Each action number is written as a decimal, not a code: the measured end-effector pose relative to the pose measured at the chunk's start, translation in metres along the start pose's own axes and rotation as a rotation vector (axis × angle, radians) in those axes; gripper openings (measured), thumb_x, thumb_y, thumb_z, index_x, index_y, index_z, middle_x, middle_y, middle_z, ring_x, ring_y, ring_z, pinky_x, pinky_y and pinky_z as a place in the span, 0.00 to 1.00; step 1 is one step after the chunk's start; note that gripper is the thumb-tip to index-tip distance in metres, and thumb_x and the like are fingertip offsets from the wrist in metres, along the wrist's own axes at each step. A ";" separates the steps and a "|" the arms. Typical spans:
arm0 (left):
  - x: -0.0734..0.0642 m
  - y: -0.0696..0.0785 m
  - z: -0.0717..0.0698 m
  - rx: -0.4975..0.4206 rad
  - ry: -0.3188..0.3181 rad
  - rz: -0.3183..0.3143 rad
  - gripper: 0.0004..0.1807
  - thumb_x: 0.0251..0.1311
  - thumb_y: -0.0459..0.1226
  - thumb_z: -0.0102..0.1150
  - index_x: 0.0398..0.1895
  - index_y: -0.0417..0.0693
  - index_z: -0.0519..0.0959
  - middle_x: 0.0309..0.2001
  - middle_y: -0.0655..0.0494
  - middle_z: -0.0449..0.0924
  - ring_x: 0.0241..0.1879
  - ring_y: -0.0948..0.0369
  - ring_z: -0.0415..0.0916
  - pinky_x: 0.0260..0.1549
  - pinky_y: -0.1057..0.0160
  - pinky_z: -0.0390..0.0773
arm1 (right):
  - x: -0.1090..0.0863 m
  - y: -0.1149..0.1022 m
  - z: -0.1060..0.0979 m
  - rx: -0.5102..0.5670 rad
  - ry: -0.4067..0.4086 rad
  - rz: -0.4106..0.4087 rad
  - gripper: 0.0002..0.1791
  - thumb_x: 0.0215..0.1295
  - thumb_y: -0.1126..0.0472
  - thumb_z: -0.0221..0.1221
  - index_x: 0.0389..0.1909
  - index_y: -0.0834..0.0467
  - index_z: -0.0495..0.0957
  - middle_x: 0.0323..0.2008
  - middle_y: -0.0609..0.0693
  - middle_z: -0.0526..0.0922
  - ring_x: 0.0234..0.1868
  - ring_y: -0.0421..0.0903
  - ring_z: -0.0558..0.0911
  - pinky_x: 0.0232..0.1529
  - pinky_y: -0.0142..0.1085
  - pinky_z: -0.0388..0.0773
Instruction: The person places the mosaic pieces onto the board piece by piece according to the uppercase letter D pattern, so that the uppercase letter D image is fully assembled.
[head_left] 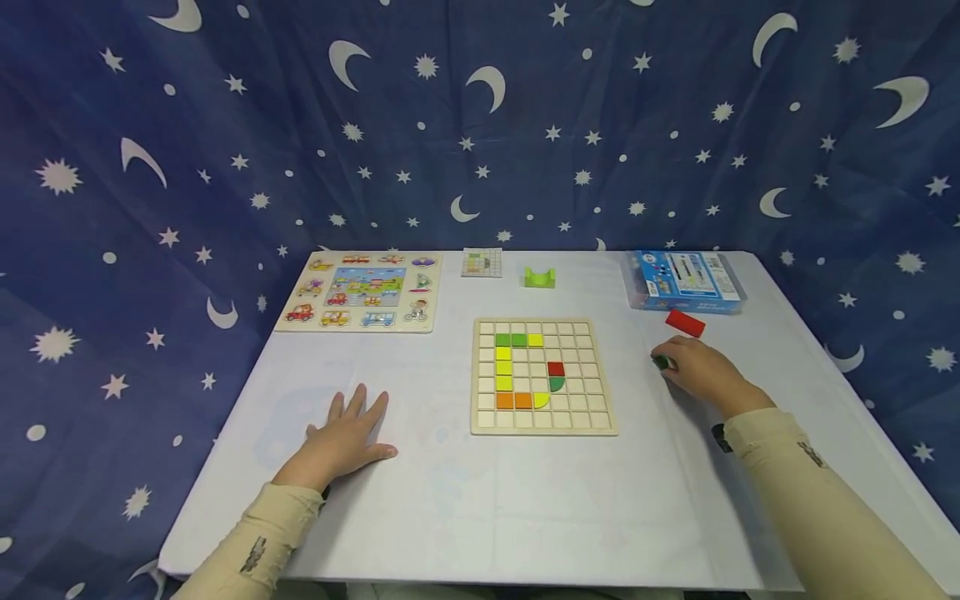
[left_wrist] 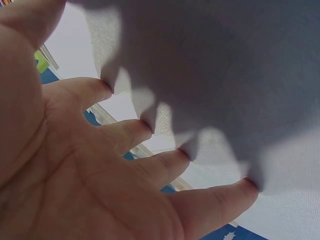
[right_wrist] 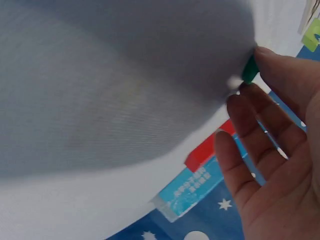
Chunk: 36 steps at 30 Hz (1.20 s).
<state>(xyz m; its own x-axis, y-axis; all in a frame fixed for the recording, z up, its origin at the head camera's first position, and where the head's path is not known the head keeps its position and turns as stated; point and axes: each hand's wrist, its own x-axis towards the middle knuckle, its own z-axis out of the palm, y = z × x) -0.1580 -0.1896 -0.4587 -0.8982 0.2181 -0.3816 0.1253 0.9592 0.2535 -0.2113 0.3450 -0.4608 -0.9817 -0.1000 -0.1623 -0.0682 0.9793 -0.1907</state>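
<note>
At the right of the white table, my right hand [head_left: 701, 371] pinches a small dark green piece [right_wrist: 250, 70] between thumb and fingertips, close over the cloth. Its exact shape is mostly covered by the fingers. A red block [head_left: 686, 323] lies just beyond that hand. My left hand [head_left: 341, 442] rests on the table at the left, fingers spread, holding nothing. Between the hands lies a wooden grid board [head_left: 476, 375] with green squares [head_left: 511, 340], yellow squares [head_left: 503, 368], orange squares [head_left: 513, 401], a red square [head_left: 556, 368], a green quarter-round [head_left: 557, 383] and a yellow quarter-round [head_left: 541, 400].
A vehicle picture puzzle [head_left: 311, 308] lies at the back left. Behind the grid board are a small pattern card [head_left: 482, 262] and a light green holder [head_left: 539, 278]. A clear box with a blue label [head_left: 690, 283] sits at the back right, before a starry curtain [head_left: 525, 158].
</note>
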 end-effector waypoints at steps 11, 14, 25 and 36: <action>-0.001 0.000 0.001 0.004 0.020 0.014 0.51 0.57 0.59 0.64 0.77 0.47 0.56 0.77 0.31 0.40 0.72 0.26 0.34 0.52 0.16 0.48 | 0.004 -0.005 0.006 -0.002 0.078 -0.028 0.19 0.62 0.57 0.67 0.50 0.64 0.82 0.45 0.61 0.81 0.47 0.59 0.80 0.56 0.58 0.75; -0.001 -0.002 0.001 0.001 0.022 0.009 0.51 0.56 0.59 0.64 0.77 0.47 0.56 0.77 0.31 0.40 0.72 0.26 0.34 0.52 0.16 0.48 | 0.011 -0.024 0.005 0.008 0.126 -0.064 0.18 0.63 0.57 0.66 0.50 0.63 0.82 0.45 0.60 0.82 0.46 0.57 0.80 0.55 0.56 0.76; 0.000 -0.006 0.007 0.013 0.022 0.010 0.51 0.56 0.60 0.63 0.78 0.48 0.55 0.77 0.32 0.40 0.73 0.27 0.34 0.52 0.16 0.48 | 0.043 -0.112 0.022 -0.029 0.182 -0.290 0.17 0.65 0.51 0.65 0.50 0.57 0.84 0.45 0.54 0.83 0.47 0.53 0.82 0.52 0.50 0.78; -0.001 0.001 0.006 0.024 0.029 0.035 0.50 0.58 0.60 0.63 0.78 0.48 0.55 0.77 0.32 0.40 0.73 0.27 0.34 0.53 0.16 0.49 | 0.044 -0.118 0.027 -0.108 0.204 -0.373 0.13 0.63 0.56 0.67 0.47 0.53 0.87 0.41 0.52 0.84 0.42 0.49 0.82 0.44 0.46 0.80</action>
<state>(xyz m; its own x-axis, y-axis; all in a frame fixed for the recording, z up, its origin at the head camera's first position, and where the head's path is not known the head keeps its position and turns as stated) -0.1539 -0.1877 -0.4636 -0.9048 0.2471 -0.3469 0.1669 0.9550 0.2451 -0.2419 0.2202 -0.4721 -0.9007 -0.4239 0.0951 -0.4322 0.8966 -0.0962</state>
